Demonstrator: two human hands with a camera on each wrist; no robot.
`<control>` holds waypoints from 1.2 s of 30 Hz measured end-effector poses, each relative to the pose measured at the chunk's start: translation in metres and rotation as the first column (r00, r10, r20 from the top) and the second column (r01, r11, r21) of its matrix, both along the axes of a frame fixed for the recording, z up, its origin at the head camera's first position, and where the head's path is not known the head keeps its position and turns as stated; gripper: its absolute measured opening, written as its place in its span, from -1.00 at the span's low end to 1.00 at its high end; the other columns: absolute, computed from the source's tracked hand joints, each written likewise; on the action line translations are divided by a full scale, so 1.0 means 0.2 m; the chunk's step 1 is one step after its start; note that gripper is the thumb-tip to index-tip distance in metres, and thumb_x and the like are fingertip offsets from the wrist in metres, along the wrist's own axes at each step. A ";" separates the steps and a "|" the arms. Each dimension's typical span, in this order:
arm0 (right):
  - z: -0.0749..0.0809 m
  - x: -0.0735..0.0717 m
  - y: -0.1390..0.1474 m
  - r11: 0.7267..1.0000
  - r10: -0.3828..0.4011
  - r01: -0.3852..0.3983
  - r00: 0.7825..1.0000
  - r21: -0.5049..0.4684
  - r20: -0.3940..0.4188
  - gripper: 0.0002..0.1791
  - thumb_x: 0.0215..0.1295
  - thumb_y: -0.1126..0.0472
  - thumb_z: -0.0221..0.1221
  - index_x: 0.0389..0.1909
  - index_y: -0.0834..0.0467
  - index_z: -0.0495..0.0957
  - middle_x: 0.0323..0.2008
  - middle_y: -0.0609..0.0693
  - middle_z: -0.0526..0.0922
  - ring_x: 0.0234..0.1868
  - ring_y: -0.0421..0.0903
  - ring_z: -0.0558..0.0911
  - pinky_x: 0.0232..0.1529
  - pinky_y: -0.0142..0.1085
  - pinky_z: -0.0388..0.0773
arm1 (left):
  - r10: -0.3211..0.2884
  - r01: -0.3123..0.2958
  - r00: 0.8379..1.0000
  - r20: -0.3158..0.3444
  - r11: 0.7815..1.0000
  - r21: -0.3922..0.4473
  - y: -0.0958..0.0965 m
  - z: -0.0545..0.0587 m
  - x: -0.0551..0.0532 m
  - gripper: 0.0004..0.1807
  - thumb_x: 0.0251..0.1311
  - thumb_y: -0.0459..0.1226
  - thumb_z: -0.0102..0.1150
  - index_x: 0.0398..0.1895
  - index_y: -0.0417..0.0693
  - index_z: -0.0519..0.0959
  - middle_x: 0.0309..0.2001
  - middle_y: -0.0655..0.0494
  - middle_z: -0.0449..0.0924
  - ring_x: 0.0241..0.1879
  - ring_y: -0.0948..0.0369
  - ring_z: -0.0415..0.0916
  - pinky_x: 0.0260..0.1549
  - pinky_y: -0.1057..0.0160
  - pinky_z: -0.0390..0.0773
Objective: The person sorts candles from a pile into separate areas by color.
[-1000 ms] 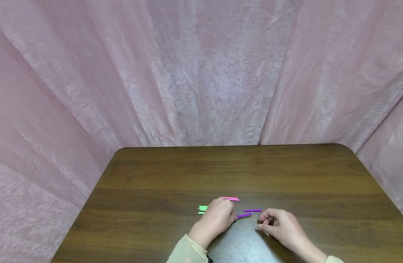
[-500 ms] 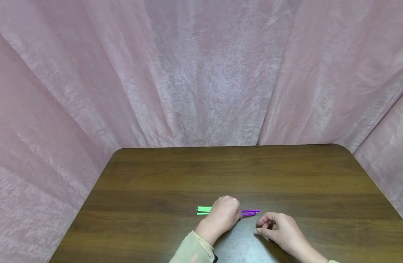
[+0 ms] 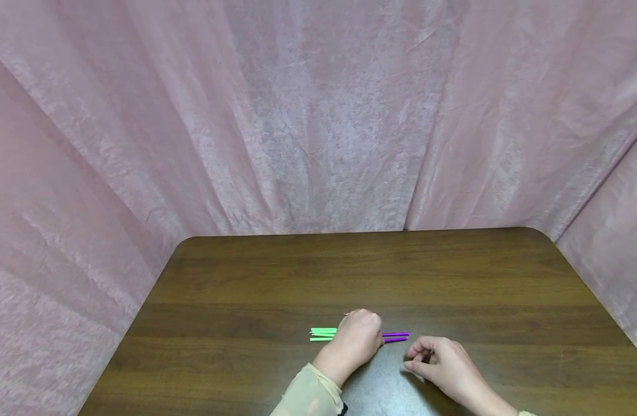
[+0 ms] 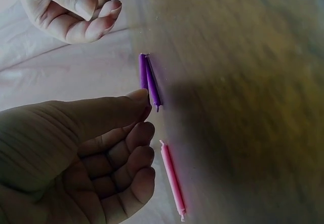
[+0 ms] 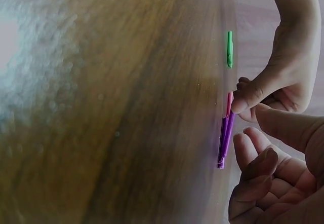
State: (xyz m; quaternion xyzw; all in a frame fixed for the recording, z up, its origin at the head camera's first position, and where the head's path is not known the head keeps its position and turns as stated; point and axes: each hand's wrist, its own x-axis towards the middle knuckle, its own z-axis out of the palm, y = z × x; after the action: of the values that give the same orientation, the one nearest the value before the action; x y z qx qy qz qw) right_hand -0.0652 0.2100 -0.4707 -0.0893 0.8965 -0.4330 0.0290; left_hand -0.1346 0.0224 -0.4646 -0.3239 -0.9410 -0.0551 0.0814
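In the head view my left hand (image 3: 356,342) is low over the table, pinching the end of a thin purple candle (image 3: 396,340) between thumb and forefinger. A second purple candle (image 3: 399,334) lies right alongside, their far ends close together. Past the fingers, a pink candle (image 4: 173,181) with wick-like tips shows in the left wrist view; the hand mostly covers it from above. Several green candles (image 3: 322,331) lie to the left, partly behind the wrist. Just right of the purple pair, my right hand (image 3: 445,365) hovers with loosely bent fingers, holding nothing.
The brown wooden table (image 3: 235,277) has rounded far corners and extends beyond both hands. A pink velvety curtain (image 3: 318,115) hangs behind and at its sides. Light-coloured sleeves cover both wrists.
My left hand has shifted slightly right, bringing its purple candle in beside the other one. The pink candles have gone behind that hand. The right hand has barely moved.
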 end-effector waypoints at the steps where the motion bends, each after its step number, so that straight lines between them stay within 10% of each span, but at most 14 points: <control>1: 0.00 0.00 0.00 1.000 0.001 -0.001 1.000 -0.001 -0.002 -0.85 0.05 0.12 0.42 -0.48 -0.02 0.60 -0.59 -0.29 0.56 -0.68 -0.41 0.40 -0.56 -0.42 0.35 | 0.003 -0.003 1.000 -0.004 1.000 -0.002 0.00 0.00 0.00 -0.62 -0.16 -0.25 0.38 -0.90 0.14 0.38 -0.74 0.27 0.46 -0.65 0.20 0.49 -0.62 0.26 0.45; 36: 0.03 0.00 -0.01 1.000 -0.008 0.009 1.000 0.027 -0.014 -0.87 0.10 0.10 0.38 -0.50 -0.07 0.60 -0.59 -0.31 0.53 -0.67 -0.40 0.35 -0.55 -0.42 0.33 | 0.032 -0.033 0.998 -0.048 0.999 -0.029 0.00 0.00 0.00 -0.63 -0.17 -0.20 0.45 -0.85 0.11 0.41 -0.67 0.22 0.50 -0.60 0.18 0.53 -0.59 0.25 0.49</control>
State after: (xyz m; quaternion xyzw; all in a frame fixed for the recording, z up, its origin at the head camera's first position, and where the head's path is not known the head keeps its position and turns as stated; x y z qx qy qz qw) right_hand -0.0655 0.2072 -0.4655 -0.0881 0.9028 -0.4203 0.0220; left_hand -0.1343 0.0215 -0.4642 -0.3111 -0.9446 -0.0321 0.0999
